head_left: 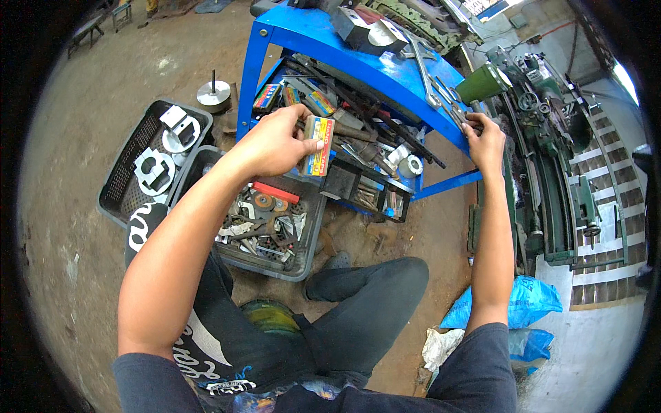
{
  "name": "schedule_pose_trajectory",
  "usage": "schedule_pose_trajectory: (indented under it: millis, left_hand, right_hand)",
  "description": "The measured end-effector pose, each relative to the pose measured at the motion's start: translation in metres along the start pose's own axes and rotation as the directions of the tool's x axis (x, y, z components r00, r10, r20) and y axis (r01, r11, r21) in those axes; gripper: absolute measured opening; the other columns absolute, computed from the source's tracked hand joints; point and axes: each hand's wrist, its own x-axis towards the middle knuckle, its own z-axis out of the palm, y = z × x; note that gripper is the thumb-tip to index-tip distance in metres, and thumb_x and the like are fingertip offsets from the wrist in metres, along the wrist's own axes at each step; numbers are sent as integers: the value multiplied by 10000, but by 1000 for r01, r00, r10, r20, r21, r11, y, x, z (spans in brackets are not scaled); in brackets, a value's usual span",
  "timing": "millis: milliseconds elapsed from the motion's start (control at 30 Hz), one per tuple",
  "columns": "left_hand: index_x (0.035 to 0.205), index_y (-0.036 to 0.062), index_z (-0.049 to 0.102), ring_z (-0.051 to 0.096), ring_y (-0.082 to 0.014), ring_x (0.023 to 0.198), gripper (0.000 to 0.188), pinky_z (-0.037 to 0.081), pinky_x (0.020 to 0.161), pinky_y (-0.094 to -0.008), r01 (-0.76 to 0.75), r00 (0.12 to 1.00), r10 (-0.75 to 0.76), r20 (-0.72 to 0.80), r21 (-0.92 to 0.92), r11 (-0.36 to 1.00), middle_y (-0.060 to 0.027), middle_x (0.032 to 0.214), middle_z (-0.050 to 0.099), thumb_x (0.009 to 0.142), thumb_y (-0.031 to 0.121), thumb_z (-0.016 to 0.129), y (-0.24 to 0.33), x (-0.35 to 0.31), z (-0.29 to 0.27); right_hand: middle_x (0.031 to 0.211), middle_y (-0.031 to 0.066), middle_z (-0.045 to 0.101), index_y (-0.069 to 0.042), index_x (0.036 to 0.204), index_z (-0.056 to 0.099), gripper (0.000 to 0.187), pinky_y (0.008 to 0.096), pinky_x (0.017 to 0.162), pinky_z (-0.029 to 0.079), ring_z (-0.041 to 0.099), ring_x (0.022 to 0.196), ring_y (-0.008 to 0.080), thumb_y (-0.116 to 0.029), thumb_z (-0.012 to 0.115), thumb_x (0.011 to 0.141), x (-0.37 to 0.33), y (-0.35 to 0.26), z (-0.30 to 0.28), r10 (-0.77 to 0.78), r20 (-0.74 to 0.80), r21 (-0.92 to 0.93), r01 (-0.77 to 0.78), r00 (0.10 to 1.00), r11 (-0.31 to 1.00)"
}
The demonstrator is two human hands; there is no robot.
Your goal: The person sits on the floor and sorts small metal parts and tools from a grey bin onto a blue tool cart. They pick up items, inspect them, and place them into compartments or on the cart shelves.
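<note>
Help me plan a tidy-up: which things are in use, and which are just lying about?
In use:
Yellow-and-red cardboard box, in the left hand
Metal tools on the blue workbench, at the right hand

Apparently lying about:
Blue plastic sacks
Crate of metal parts
Metal disc with upright rod

Rods (dark, jutting) obstruct reach beneath the table.

Left grip pinches, right grip curls.

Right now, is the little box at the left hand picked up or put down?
Picked up: the little box is in the left hand's grip, with the thumb on its printed face.
</note>
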Motion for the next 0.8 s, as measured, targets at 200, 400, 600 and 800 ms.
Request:
schedule_pose_trajectory:
  millis: [200,400,600,800]
  left_hand:
    - [1188,-37,612,631,-207,787,479,515,736,-361,-15,1000,15,-10,-33,999,-123,876,675,865,272,784,-3,-1,-5]
    - [1182,-41,614,643,-203,799,463,518,744,-360,-20,1000,20,-21,-45,999,-137,902,691,868,256,780,3,-3,-8]
    - [1206,-41,604,690,-276,899,471,528,819,-396,-24,998,30,-47,122,992,-193,985,713,867,238,776,15,-11,-11]
    - [1222,-47,594,693,-303,954,488,525,851,-405,-6,1000,9,-27,78,997,-219,1032,707,867,235,773,17,-9,-15]
  right_hand:
    - [980,111,757,10,1136,654,233,292,758,553,702,840,131,-41,655,909,31,29,-12,133,153,428,-187,979,884]
    - [978,128,743,-43,1201,611,299,356,721,537,700,820,201,-156,688,935,41,22,-25,116,157,142,-138,981,980]
    - [968,170,699,-92,1174,665,395,464,808,516,676,936,351,-317,766,865,41,-1,-5,-158,170,-165,187,973,968]
    - [944,116,743,-79,978,768,257,425,815,515,676,879,308,-286,799,829,30,0,10,-195,-25,0,195,981,981]
